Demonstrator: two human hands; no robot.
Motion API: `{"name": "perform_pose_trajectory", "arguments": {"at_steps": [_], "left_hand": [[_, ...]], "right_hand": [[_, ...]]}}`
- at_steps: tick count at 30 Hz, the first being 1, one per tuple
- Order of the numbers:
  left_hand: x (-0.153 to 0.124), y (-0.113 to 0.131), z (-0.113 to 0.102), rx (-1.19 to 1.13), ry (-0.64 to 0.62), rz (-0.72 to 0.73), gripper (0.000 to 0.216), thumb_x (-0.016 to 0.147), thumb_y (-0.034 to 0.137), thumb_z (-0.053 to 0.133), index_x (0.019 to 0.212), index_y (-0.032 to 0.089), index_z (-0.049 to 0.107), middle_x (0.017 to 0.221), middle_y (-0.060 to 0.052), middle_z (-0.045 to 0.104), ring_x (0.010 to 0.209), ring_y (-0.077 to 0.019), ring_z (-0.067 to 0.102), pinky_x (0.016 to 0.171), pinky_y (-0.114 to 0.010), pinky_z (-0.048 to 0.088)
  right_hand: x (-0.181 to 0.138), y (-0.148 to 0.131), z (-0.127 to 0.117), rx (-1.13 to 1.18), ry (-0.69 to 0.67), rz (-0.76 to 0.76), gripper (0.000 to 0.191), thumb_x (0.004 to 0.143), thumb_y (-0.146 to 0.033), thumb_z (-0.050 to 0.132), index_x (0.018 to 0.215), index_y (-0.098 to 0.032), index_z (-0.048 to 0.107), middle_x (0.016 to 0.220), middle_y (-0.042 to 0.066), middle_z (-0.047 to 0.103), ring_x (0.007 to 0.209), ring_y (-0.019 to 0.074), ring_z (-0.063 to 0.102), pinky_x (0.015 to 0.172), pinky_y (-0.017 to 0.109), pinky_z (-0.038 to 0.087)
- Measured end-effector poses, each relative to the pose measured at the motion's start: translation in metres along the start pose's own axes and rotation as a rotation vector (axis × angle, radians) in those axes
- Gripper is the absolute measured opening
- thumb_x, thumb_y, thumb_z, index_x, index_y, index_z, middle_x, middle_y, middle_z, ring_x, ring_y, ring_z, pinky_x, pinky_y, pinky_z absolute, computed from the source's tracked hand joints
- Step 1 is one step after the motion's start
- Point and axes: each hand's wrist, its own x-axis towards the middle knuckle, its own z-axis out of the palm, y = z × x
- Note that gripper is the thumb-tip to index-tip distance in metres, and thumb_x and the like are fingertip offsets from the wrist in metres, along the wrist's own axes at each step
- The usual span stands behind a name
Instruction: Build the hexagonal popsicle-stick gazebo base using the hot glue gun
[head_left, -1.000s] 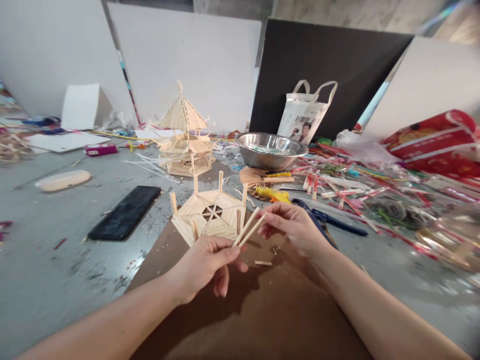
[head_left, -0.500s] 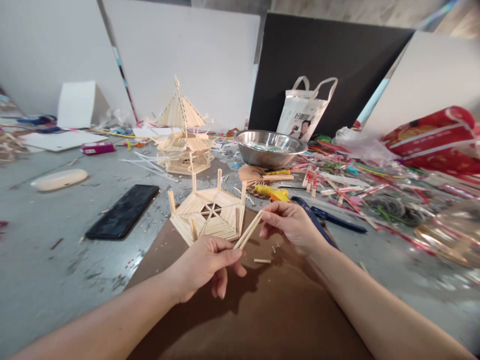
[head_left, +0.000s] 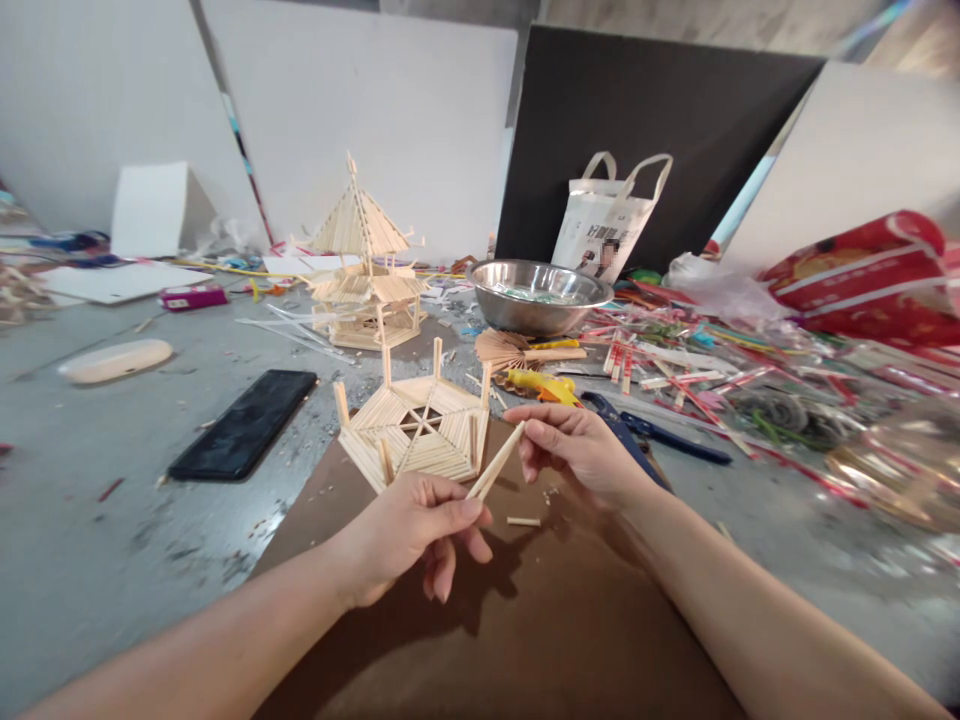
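Between my two hands are thin pale wooden sticks [head_left: 499, 464], lying side by side and slanting up to the right. My left hand [head_left: 429, 520] pinches their lower end between thumb and index finger, the other fingers loose. At the upper end, my right hand [head_left: 571, 446] has its thumb and fingertips on the sticks. Just beyond my left hand rests a hexagonal stick base [head_left: 420, 425] with short upright posts at its corners. A short cut piece of stick [head_left: 523, 521] lies on the brown board [head_left: 480, 640] below my right hand.
Behind stands a pagoda model [head_left: 367, 270] made of sticks. A black phone [head_left: 244, 424] lies left. To the right are a steel bowl [head_left: 540, 295], a wooden fan [head_left: 506, 350], a yellow tool [head_left: 541, 386], blue-handled pliers [head_left: 667, 435] and scattered red-white wrappers [head_left: 690, 385].
The upper ends of the sticks have come closer together in my right fingertips. My right index finger stretches slightly further left. The left hand stays almost still.
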Motion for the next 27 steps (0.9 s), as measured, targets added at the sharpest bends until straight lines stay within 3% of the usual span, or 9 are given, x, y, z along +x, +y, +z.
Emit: {"name": "perform_pose_trajectory", "arguments": {"at_steps": [12,27], "left_hand": [[0.0004,0.0011,-0.0005,-0.026,-0.058,-0.031,0.024,0.075,0.034,0.052,0.075,0.01,0.055,0.062,-0.004,0.064,0.03,-0.0062,0.049,0.029,-0.014,0.032],[-0.0008,0.0023,0.0009,-0.075,-0.014,-0.001,0.028,0.079,0.037,0.046,0.083,0.011,0.056,0.063,-0.004,0.063,0.031,-0.0064,0.049,0.031,-0.016,0.036]], "right_hand": [[-0.0013,0.0003,0.0025,-0.007,-0.024,-0.054,0.012,0.066,-0.027,0.063,0.073,-0.017,0.061,0.047,-0.004,0.055,0.038,0.0072,0.051,0.039,0.02,0.039],[0.0003,0.0006,0.0003,-0.107,0.035,-0.091,0.013,0.067,-0.026,0.061,0.074,-0.015,0.058,0.049,-0.004,0.055,0.041,0.007,0.051,0.043,0.02,0.041]]}}
